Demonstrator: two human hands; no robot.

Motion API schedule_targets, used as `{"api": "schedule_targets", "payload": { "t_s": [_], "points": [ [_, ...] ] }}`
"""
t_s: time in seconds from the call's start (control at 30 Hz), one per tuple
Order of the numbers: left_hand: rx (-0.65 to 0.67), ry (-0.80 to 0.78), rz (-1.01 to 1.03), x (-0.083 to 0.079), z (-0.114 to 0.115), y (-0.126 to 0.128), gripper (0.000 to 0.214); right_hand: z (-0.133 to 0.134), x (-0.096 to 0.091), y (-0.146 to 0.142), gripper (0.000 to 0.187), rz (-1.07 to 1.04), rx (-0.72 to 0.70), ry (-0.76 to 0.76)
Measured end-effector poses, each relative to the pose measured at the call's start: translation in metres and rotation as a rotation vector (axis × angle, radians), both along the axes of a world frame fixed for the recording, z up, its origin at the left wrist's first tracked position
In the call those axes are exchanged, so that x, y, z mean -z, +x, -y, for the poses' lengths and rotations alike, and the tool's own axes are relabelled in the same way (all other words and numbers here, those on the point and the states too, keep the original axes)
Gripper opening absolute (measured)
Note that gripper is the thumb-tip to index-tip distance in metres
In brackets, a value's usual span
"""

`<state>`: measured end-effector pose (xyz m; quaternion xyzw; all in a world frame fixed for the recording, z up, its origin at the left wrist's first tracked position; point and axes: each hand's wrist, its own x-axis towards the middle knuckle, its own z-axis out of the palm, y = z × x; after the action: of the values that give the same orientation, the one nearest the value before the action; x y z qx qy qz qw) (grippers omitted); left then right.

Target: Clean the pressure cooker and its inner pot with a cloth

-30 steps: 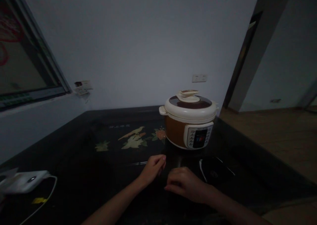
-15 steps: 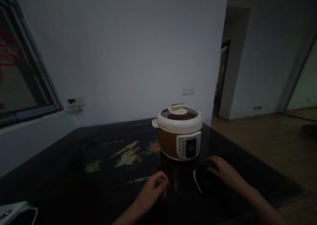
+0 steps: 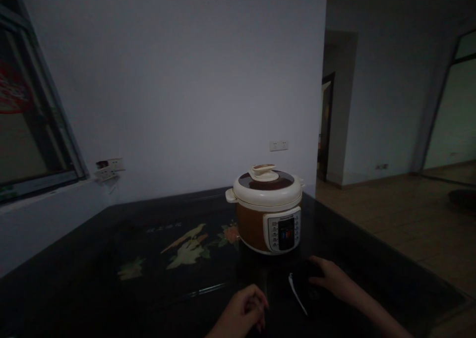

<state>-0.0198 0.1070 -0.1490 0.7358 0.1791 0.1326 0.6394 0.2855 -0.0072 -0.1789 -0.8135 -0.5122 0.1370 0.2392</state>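
A rice cooker or electric pressure cooker (image 3: 253, 226), brown with a cream lid and a front control panel, stands upright on the dark glossy table (image 3: 148, 303). In front of it lies a black object (image 3: 307, 291) with a white strip along its left side; darkness hides its kind. My right hand (image 3: 330, 278) is at this object's right side, thumb and fingers closed about its edge. Left of the object, my left hand (image 3: 247, 308) hovers low over the table, its fingers curled in loosely and nothing visible in them.
Flower and bird decorations (image 3: 186, 253) mark the tabletop left of the cooker. Wall sockets (image 3: 278, 145) sit behind it, and more sockets (image 3: 110, 168) are at the left corner by a window (image 3: 33, 115). Beyond the table's right edge is wooden floor (image 3: 372, 206).
The whole view has shifted, so everything sits lower in the picture. My right hand has come onto the black object's edge. My left hand has moved right, toward the object.
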Motion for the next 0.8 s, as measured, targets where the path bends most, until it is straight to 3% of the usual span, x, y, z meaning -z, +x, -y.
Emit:
{"api": "schedule_targets", "payload": {
  "t_s": [0.17, 0.27, 0.37, 0.5, 0.67, 0.8],
  "points": [
    [-0.098, -0.028, 0.082, -0.014, -0.025, -0.001, 0.051, -0.001, 0.004, 0.000, 0.055, -0.030, 0.029, 0.016],
    [-0.228, -0.076, 0.116, -0.030, -0.044, -0.005, 0.045, 0.002, -0.009, 0.003, 0.045, -0.049, 0.008, 0.077],
    [-0.384, -0.177, 0.203, -0.051, -0.065, -0.009, 0.038, 0.001, -0.040, 0.012, 0.035, -0.084, 0.007, 0.295],
    [-0.521, -0.323, 0.310, -0.085, -0.097, -0.003, 0.036, -0.016, -0.103, 0.035, 0.033, -0.124, 0.120, 0.661],
    [-0.706, -0.365, 0.422, -0.121, -0.134, 0.033, 0.023, -0.070, -0.170, 0.080, 0.037, -0.153, 0.290, 0.735],
    [-0.746, -0.378, 0.479, -0.132, -0.151, 0.067, 0.007, -0.116, -0.189, 0.099, 0.039, -0.261, 0.387, 0.659]
  ]
}}
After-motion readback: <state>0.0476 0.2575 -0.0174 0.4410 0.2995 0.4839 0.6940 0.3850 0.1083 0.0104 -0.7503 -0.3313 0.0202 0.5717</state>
